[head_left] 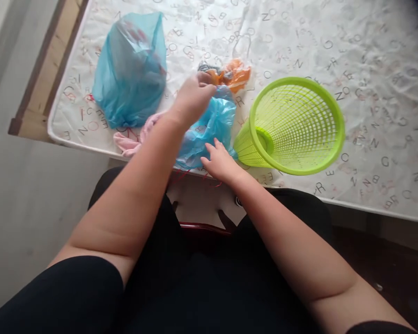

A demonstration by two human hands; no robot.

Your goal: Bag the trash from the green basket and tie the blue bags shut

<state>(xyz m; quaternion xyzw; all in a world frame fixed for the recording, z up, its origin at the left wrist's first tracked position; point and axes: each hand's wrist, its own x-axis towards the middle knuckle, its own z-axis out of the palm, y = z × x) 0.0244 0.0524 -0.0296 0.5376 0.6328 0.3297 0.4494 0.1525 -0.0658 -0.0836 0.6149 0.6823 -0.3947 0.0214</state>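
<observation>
A crumpled blue plastic bag (209, 127) lies by the near edge of the table. My left hand (197, 95) is closed at the bag's far end, its fingers pinched where the blue plastic rises. Across the near part of the same bag, my right hand (222, 162) rests with its fingers spread. Just beyond my left hand lies a bundle of orange and clear plastic bags (238, 75), with a dark piece beside it. A pink cloth item (127, 143) is partly hidden behind my left forearm.
A fuller blue plastic bag (130, 74) stands at the left, with reddish contents faintly showing through. To the right, a lime-green mesh basket (297, 172) leans with its mouth toward me. The white tablecloth (379, 93) carries printed letters. Red strands hang by the near edge.
</observation>
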